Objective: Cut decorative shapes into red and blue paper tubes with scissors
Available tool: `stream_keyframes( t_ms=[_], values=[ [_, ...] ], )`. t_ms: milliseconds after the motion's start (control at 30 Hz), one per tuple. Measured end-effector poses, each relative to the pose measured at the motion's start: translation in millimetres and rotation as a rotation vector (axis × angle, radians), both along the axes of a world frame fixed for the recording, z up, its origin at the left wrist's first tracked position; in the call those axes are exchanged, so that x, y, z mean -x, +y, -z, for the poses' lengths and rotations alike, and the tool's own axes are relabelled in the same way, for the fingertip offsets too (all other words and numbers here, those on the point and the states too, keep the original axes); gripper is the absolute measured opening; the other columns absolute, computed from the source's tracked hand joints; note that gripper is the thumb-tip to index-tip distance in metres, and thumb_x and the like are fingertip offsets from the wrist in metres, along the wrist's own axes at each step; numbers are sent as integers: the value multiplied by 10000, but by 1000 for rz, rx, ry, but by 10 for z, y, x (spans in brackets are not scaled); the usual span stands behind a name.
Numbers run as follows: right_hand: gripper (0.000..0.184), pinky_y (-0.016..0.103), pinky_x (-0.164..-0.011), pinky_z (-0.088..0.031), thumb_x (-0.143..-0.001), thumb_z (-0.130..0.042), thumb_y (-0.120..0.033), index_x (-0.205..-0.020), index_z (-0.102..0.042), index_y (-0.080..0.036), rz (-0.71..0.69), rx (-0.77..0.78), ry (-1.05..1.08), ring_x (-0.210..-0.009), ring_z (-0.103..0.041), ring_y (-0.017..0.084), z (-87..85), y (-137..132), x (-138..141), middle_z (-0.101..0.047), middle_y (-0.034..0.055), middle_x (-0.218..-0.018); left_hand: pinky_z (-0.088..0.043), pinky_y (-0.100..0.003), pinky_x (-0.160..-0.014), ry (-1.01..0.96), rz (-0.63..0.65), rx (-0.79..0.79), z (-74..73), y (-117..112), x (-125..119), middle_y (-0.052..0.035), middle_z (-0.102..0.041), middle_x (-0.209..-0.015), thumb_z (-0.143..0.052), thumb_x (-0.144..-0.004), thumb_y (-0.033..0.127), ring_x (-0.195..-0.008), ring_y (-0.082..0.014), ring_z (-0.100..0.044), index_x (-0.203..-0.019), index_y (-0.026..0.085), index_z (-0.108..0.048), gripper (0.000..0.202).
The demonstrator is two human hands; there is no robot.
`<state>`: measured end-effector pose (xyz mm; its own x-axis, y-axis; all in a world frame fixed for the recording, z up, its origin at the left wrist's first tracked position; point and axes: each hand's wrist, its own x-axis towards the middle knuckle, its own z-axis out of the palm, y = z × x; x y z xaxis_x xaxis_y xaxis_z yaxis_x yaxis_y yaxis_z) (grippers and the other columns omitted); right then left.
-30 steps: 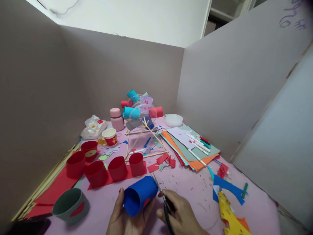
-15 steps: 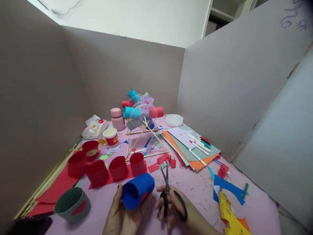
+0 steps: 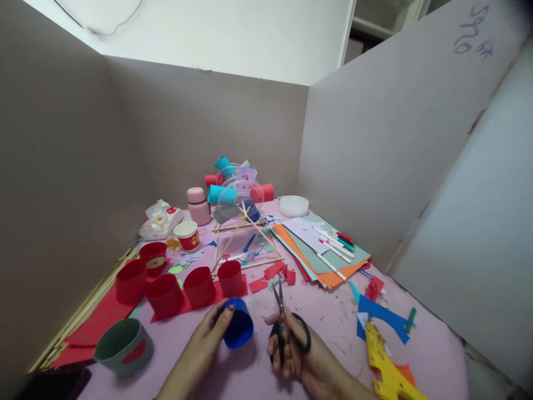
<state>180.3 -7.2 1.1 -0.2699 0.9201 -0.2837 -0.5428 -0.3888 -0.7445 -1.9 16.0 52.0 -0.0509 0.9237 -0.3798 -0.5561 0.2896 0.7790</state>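
Observation:
My left hand (image 3: 208, 341) grips a blue paper cylinder (image 3: 244, 331) by its left side, with the open end facing me. In my right hand (image 3: 297, 350) is a pair of black-handled scissors (image 3: 280, 311); the blades point away from me and are slightly apart. Beyond my left hand, a red paper ring (image 3: 230, 278) stands on a red strip with several like it. To the left sits a grey-green paper ring (image 3: 125, 345) with a red patch on its side. Small red paper scraps (image 3: 275, 270) lie just past the scissor tips.
A Ferris-wheel-like model (image 3: 241, 194) of sticks and coloured tubes stands at the back. Coloured paper sheets (image 3: 325, 261) with markers lie right of it. A yellow glue gun (image 3: 383, 361) rests at the front right. A paper cup (image 3: 187, 235) and pink flask (image 3: 199, 206) are at back left.
My left hand has turned the blue cylinder, so its open end now faces me, and holds it from the left side rather than from below. The scissors stay in my right hand.

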Motion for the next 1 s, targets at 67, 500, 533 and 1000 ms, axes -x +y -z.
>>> stream_keyframes(
  t_ms=[67,500,533,1000],
  values=[
    [609,130,-342,-355,-709,-604,-682,-981,-529,-142,-17,-70,-44,-412,-577,89,-13,6,14,-653,15,-606,-162,-253,-1138,258,6,-63,-44,17,1,4,-752,-1014,-786,-591,76,-1337,-225,-383,-711,259,-724,227],
    [542,419,-759,-507,-688,-663,-165,-1210,-529,-227,447,-916,-1355,-967,-560,310,15,-80,-83,-564,104,-1041,-301,-483,-1051,1195,-106,-644,-3,-68,-45,-123,-538,-1225,-585,-745,432,-1218,-306,-422,-1133,190,-551,459],
    [549,420,-737,-522,-708,-645,-169,-1235,-502,-214,482,-964,-1425,-964,-558,314,28,-80,-96,-553,117,-1049,-350,-494,-1009,1266,-69,-713,-10,-115,-110,-125,-552,-1209,-569,-773,416,-1182,-305,-457,-1143,196,-544,432],
    [493,464,-764,-489,-751,-516,-80,-1223,-462,-211,633,-1151,-1558,-950,-498,309,-59,-55,-208,-484,121,-1052,-441,-376,-762,1371,22,-819,-290,-147,-340,-48,-696,-813,-486,-862,401,-824,-238,-615,-740,221,-633,262]
  ],
)
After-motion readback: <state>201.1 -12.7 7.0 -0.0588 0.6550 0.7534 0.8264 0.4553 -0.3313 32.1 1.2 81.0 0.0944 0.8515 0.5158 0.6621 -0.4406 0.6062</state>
